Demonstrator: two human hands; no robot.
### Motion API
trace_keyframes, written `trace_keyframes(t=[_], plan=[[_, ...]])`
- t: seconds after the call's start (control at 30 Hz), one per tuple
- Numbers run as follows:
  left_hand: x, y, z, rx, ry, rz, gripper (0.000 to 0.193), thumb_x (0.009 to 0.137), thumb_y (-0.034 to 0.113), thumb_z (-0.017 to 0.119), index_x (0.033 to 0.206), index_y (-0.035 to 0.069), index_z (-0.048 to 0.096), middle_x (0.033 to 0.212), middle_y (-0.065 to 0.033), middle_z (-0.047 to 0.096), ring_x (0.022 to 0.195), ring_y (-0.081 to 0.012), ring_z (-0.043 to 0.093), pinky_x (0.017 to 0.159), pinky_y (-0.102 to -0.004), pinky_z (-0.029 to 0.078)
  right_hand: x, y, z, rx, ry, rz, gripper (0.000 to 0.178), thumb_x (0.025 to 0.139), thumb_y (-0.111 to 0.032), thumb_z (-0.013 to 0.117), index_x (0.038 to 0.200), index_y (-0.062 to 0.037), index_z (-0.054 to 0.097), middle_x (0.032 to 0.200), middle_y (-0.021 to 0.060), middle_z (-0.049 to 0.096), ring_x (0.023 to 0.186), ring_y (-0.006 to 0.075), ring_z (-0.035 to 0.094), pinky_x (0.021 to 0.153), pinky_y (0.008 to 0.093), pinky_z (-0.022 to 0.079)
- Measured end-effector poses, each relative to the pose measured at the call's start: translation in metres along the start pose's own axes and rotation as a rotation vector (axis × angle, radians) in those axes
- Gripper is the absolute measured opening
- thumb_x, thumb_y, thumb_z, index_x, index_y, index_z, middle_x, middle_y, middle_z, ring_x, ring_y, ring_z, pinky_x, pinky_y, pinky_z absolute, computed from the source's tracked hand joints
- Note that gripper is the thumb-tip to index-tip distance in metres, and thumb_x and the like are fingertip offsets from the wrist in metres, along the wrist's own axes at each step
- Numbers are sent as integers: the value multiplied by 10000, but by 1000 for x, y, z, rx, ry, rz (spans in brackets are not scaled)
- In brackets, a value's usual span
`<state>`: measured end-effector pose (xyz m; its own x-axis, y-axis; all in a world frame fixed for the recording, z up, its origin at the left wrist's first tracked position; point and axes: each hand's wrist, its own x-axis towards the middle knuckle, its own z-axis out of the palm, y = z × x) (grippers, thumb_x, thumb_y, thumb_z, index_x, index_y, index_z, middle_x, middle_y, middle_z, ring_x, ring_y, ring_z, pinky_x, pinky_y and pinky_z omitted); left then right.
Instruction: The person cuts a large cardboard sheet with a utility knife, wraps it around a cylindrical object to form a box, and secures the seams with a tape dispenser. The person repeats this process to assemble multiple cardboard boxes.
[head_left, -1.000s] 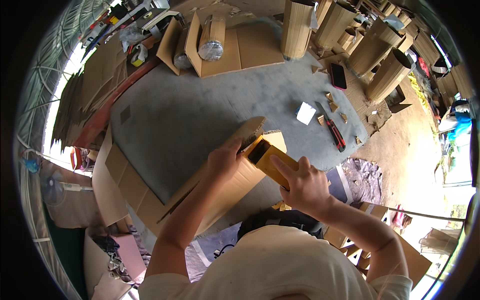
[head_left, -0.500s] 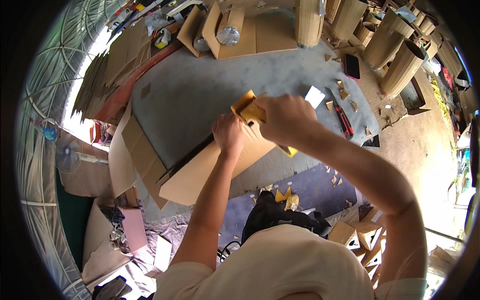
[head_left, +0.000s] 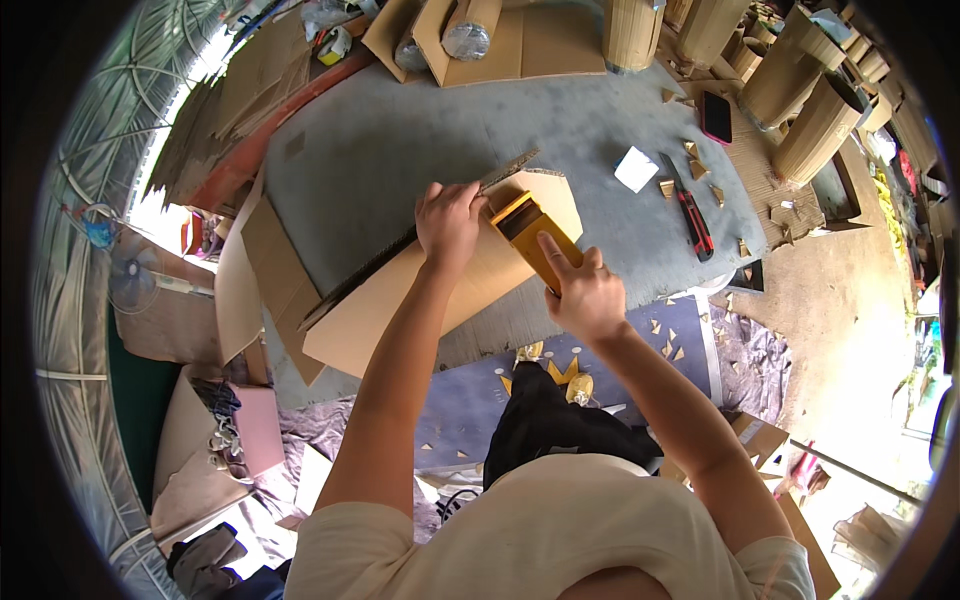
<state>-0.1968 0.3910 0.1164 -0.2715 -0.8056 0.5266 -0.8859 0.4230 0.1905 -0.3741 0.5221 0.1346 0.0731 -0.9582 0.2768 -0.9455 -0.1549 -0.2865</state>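
A folded brown cardboard sheet (head_left: 400, 305) stands slantwise along the near side of the grey table. My left hand (head_left: 447, 225) is closed over its upper edge, with the fingers bent over the far side. In my right hand (head_left: 590, 297) is a yellow box-shaped hand tool (head_left: 543, 243), its index finger stretched along the top. The tool's hollow end points up and left, close to my left fingers, and it lies over the cardboard's right part. Whether it touches the cardboard I cannot tell. To the right lie a red-and-black utility knife (head_left: 692, 222) and a white square (head_left: 635, 169).
Several small cardboard triangles (head_left: 696, 168) and a phone (head_left: 716, 117) lie on the right of the grey table (head_left: 370, 140). Cardboard tubes (head_left: 822, 130) stand at the far right. At the back is an opened carton (head_left: 540, 45); stacked cardboard (head_left: 235, 100) lies far left.
My right hand has come down and nearer to me, turning the yellow tool so its top now shows. My left hand stays on the cardboard's edge, and the cardboard's right end is now uncovered.
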Motion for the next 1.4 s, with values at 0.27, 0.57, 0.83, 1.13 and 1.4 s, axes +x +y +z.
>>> trace_keyframes(t=[0.27,0.57,0.83,1.13,1.4], plan=[[48,34,8,53,-277,-75,682,747,636,496,1057,29,505,1155,-173,527,979,-318,558,833,-412,440,4,5,16,86,53,6,750,591,-201,690,1291,-279,432,749,119,467,524,225,548,465,323,496],[58,32,27,385,-514,-56,725,730,728,376,791,31,564,605,-183,603,609,-350,618,544,-427,497,-62,26,46,199,-107,151,758,603,-215,699,1304,-242,410,757,129,451,555,239,538,458,314,481],[47,30,29,390,-368,40,652,701,691,479,786,44,485,555,-147,588,493,-315,594,436,-392,473,-32,14,27,192,-373,256,580,646,-173,647,1202,-177,479,783,174,505,597,270,593,474,334,497],[44,35,35,395,-271,83,661,687,718,457,794,66,474,555,-116,589,493,-271,604,407,-352,470,25,-33,45,-194,-509,194,295,693,-144,581,955,-10,583,830,143,599,756,217,608,533,277,506],[35,22,28,424,-310,325,889,679,706,494,1219,7,398,846,-133,544,607,-188,592,496,-289,486,-43,-1,-29,74,-334,398,483,675,-188,642,1144,-242,540,812,137,540,644,283,601,519,353,492]])
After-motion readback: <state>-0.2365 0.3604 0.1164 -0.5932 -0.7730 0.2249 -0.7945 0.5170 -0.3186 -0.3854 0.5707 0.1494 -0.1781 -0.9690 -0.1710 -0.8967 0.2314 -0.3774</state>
